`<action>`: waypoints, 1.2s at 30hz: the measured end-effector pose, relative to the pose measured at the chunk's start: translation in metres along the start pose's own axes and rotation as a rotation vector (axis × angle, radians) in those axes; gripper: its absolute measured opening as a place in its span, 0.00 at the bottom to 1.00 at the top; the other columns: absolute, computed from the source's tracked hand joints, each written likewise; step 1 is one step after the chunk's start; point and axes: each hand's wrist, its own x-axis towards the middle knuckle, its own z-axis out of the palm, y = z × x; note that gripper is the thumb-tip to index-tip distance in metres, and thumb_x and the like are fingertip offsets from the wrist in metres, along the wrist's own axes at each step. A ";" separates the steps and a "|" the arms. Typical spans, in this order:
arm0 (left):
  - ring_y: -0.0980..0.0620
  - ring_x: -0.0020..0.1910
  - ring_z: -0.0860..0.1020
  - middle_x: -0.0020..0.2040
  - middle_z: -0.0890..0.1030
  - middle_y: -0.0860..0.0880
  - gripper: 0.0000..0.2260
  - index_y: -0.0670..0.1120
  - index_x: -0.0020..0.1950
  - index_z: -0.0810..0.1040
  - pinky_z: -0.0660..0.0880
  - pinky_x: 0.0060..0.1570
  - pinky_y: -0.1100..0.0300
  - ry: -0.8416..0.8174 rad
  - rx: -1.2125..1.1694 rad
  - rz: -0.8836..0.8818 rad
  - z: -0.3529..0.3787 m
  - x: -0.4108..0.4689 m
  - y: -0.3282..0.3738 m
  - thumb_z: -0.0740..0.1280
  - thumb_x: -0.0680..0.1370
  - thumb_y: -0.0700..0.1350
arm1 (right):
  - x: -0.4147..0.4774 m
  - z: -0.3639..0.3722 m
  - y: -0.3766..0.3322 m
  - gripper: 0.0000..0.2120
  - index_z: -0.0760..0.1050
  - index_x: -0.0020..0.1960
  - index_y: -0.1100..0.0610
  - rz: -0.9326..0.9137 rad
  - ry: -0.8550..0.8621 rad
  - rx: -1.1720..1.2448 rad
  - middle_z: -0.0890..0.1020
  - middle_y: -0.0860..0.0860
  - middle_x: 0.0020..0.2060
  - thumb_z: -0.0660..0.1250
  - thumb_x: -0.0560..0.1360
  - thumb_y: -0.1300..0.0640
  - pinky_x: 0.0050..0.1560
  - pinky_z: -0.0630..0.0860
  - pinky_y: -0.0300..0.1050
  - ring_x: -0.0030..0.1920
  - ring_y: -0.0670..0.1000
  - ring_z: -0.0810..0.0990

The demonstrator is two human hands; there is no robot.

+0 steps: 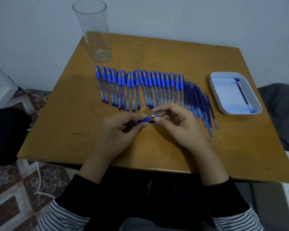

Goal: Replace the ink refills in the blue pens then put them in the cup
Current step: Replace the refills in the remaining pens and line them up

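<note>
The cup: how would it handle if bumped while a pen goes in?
The cup is tall, narrow and empty, so it probably tips easily. It looks like thin clear plastic: likely light, and may slide on the table. It stands near the far edge, so could fall off.

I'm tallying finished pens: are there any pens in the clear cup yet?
No, the clear cup at the table's far left corner stands empty, while the pens lie in a row on the table.

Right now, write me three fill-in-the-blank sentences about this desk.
1. The tall clear plastic cup holds ____ pens.
2. The white rectangular tray holds one ____.
3. The blue pen being worked on is held by its barel in the ____ hand, with the right hand at its tip.

Missing words: no; refill; left
</note>
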 end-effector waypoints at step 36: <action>0.60 0.45 0.81 0.45 0.83 0.52 0.08 0.40 0.49 0.86 0.76 0.47 0.67 -0.030 -0.003 0.009 0.000 0.000 0.000 0.75 0.73 0.43 | -0.004 0.012 0.005 0.07 0.81 0.50 0.57 -0.036 0.071 -0.127 0.83 0.47 0.44 0.70 0.75 0.66 0.50 0.78 0.38 0.46 0.47 0.81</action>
